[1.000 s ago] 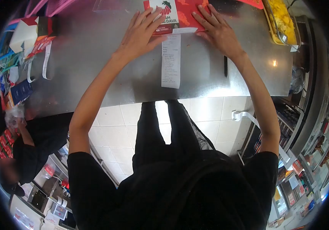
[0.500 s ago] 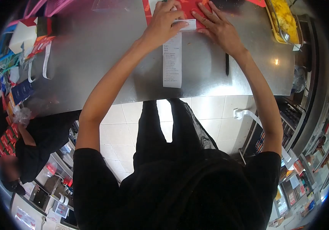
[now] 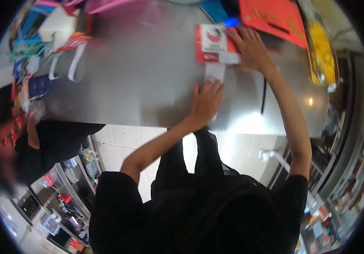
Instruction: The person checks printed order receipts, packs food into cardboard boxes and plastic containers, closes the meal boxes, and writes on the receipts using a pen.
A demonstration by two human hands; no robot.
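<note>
A red flat packet (image 3: 200,54) with a white label and a round red logo lies on the steel table. My right hand (image 3: 254,51) rests along its right side, fingers stretched out and a little apart. From the packet's near edge a printed paper receipt (image 3: 215,73) runs towards me. Over the middle of that strip lies my left hand (image 3: 207,101), its thumb apart from the fingers, hiding most of the paper. A bright blue patch (image 3: 231,22) shows beside my right fingertips.
A red board (image 3: 271,19) and a tray of yellow food (image 3: 322,55) stand at the far right. A thin black stick (image 3: 263,95) lies near my right forearm. Boxes and a white strap (image 3: 77,63) crowd the left, where another person's arm (image 3: 32,133) shows.
My left hand has left the packet's edge and come down over the receipt. My right hand stays at the packet. The view has shifted, showing more of the table's far side.
</note>
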